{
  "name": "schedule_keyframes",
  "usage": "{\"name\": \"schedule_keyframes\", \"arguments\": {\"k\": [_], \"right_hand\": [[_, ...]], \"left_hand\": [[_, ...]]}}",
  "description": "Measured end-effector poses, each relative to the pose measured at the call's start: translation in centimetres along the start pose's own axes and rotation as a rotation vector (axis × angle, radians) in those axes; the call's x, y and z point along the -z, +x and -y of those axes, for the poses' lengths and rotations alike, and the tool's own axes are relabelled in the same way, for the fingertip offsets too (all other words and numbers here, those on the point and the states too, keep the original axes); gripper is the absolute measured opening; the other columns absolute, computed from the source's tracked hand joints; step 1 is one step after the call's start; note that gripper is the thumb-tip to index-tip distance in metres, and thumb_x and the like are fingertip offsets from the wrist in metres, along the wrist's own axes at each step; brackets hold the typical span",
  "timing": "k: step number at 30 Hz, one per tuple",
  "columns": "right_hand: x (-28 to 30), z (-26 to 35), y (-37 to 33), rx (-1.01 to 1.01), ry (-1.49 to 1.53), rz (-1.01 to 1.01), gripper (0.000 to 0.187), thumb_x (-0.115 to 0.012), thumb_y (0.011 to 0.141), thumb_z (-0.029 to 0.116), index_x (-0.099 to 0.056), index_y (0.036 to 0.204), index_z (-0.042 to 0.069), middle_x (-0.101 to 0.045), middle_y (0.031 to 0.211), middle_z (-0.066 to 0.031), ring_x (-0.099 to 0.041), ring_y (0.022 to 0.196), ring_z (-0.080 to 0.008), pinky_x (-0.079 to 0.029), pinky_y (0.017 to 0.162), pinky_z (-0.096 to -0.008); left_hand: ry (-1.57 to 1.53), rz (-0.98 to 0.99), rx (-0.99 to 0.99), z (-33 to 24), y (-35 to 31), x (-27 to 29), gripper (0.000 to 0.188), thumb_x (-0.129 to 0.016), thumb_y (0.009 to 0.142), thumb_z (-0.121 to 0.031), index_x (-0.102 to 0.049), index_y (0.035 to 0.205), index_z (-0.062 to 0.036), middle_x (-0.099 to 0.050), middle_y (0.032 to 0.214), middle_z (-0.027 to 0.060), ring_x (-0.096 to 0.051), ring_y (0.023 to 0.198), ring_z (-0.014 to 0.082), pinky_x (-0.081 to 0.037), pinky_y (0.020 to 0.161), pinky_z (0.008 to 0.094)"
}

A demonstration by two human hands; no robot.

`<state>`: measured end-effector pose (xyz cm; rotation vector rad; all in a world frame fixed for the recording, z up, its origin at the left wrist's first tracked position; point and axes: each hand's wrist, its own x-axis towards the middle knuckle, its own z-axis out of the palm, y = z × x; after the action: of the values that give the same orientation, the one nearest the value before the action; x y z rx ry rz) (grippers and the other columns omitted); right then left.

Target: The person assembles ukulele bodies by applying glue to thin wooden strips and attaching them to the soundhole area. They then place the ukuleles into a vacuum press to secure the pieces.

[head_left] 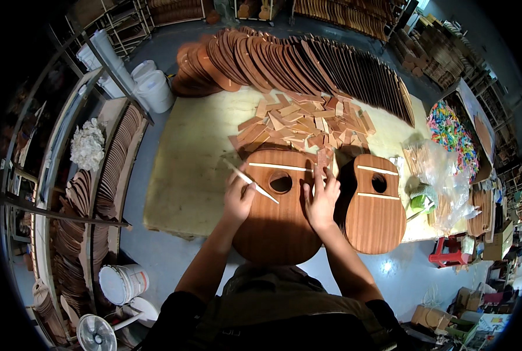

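A guitar-shaped wooden panel (272, 228) with a round sound hole lies in front of me at the table's near edge. One pale wooden strip (272, 166) runs across it above the hole. My left hand (239, 196) is closed on another slim pale strip (267, 194), which slants over the panel left of the hole. My right hand (322, 202) rests at the panel's right edge, fingers stretched out and thumb apart. Its fingertips are close to a small rectangular wood piece (325, 157). To its right sits a stack of similar panels (378, 219), the top one bearing two pale strips.
Small wood offcuts (302, 120) are heaped behind the panel on the pale table (179, 175). Beyond them stands a long row of curved wooden panels (267, 58). Plastic bags (442, 175) and a box of colourful pieces (451, 134) are at right, racks (103, 175) at left.
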<state>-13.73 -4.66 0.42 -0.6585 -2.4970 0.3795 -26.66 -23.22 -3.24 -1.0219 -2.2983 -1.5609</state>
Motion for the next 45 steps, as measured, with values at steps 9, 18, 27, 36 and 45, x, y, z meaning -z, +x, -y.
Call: {"name": "schedule_keyframes", "arguments": {"k": [9, 18, 27, 36, 45], "right_hand": [[3.7, 2.4, -1.9, -0.522, 1.188, 1.008, 0.020, -0.065, 0.090, 0.017, -0.069, 0.098, -0.001, -0.068, 0.085, -0.0019, -0.058, 0.078, -0.0074, -0.046, 0.074, -0.0224], [1.6, 0.5, -1.9, 0.297, 0.200, 0.101, 0.006, -0.071, 0.076, 0.006, -0.069, 0.081, 0.005, -0.061, 0.077, -0.0053, -0.055, 0.073, -0.0270, -0.048, 0.064, -0.0361], [1.1, 0.7, -2.3, 0.251, 0.233, 0.016, 0.031, -0.070, 0.077, 0.007, -0.065, 0.107, 0.005, -0.059, 0.100, -0.0107, -0.055, 0.090, -0.0300, -0.046, 0.077, -0.0382], [1.0, -0.1, -7.4, 0.011, -0.248, 0.200, 0.056, -0.054, 0.090, 0.029, -0.042, 0.137, 0.001, -0.050, 0.130, -0.0160, -0.049, 0.104, -0.0332, -0.038, 0.085, -0.0453], [0.6, 0.0, -7.3, -0.022, -0.335, 0.279, 0.060, -0.053, 0.090, 0.031, -0.037, 0.141, 0.002, -0.049, 0.131, -0.0142, -0.049, 0.106, -0.0312, -0.039, 0.087, -0.0441]], "left_hand": [[-0.282, 0.334, 0.256, -6.0, -3.4, 3.1, 0.006, -0.065, 0.084, -0.010, -0.068, 0.087, -0.0051, -0.060, 0.101, 0.0070, -0.055, 0.097, 0.0243, -0.043, 0.087, 0.0361], [0.190, 0.115, 0.056, -5.4, -5.9, 2.5, 0.030, -0.064, 0.084, -0.016, -0.057, 0.110, -0.0035, -0.045, 0.135, 0.0167, -0.046, 0.120, 0.0359, -0.037, 0.100, 0.0439], [0.240, 0.151, 0.067, -5.3, -5.6, 2.2, 0.041, -0.061, 0.087, -0.017, -0.051, 0.123, 0.0001, -0.041, 0.140, 0.0202, -0.042, 0.127, 0.0391, -0.036, 0.104, 0.0449], [0.301, 0.221, 0.056, -4.6, -6.2, 2.0, 0.041, -0.059, 0.089, -0.018, -0.051, 0.125, -0.0014, -0.043, 0.139, 0.0190, -0.039, 0.130, 0.0392, -0.035, 0.105, 0.0457], [0.298, 0.245, 0.026, -4.4, -6.0, 2.2, 0.042, -0.060, 0.088, -0.019, -0.049, 0.125, -0.0018, -0.042, 0.139, 0.0196, -0.037, 0.130, 0.0411, -0.034, 0.106, 0.0469]]}}
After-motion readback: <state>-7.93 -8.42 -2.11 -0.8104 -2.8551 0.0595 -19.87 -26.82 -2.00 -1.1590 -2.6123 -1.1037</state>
